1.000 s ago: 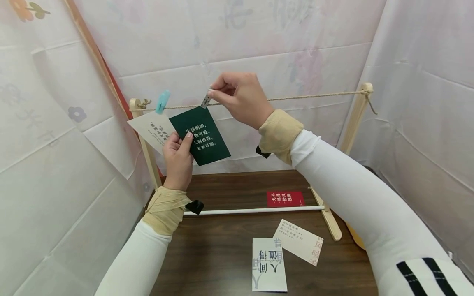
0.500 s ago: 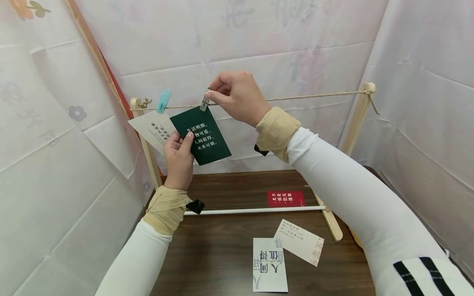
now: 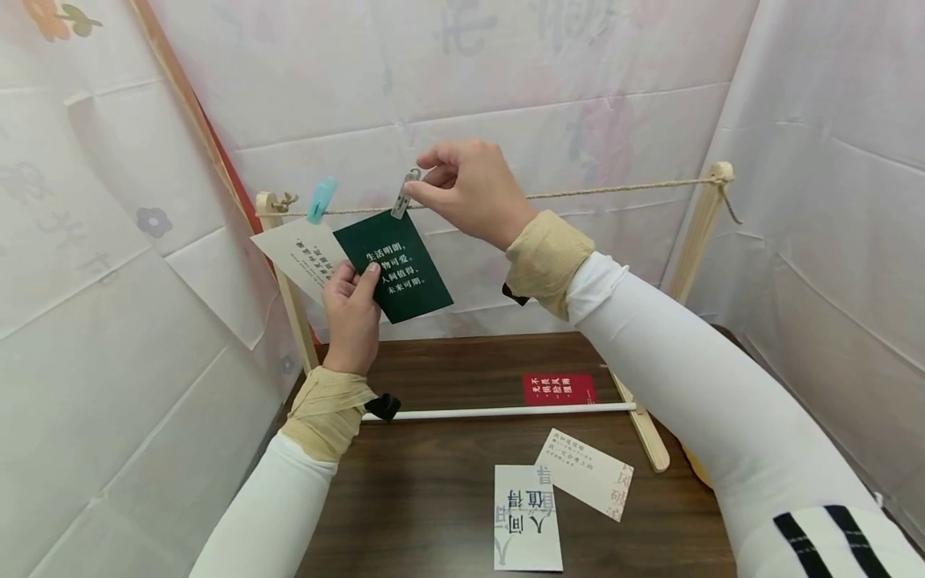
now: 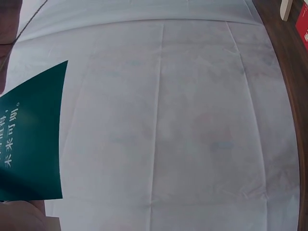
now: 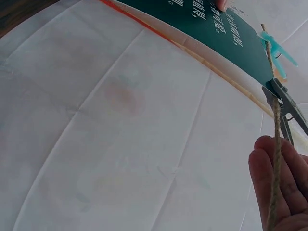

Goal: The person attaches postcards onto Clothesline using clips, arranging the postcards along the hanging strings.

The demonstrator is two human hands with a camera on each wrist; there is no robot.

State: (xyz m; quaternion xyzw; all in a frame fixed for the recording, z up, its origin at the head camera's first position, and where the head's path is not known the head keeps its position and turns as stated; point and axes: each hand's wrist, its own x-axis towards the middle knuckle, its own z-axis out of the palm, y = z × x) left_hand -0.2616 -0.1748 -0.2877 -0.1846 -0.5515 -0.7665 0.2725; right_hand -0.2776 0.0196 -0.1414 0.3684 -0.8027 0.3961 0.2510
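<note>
In the head view my left hand (image 3: 352, 317) pinches a dark green card (image 3: 397, 277) with white Chinese text, thumb in front. The card is tilted, its upper corner at the rope (image 3: 607, 189). A grey clothespin (image 3: 401, 197) bites that corner and the rope; in the right wrist view the clothespin (image 5: 284, 103) has its handles spread apart. My right hand (image 3: 477, 193) is right beside the clothespin, fingers loosened; whether the thumb still touches it, I cannot tell. Left of the green card a cream card (image 3: 296, 250) hangs from a blue clothespin (image 3: 321, 200), partly behind my left hand.
The rope runs between two wooden posts, the right post (image 3: 699, 233) and the left post (image 3: 285, 297). A white rod (image 3: 499, 412) crosses low between them. On the brown table (image 3: 419, 498) lie a red card (image 3: 556, 389), a cream card (image 3: 587, 474) and a white card (image 3: 527, 518).
My right fingers have loosened from the grey clothespin and drawn slightly right, so more of it shows. The clothespin stays on the rope and card. The left hand has hardly moved.
</note>
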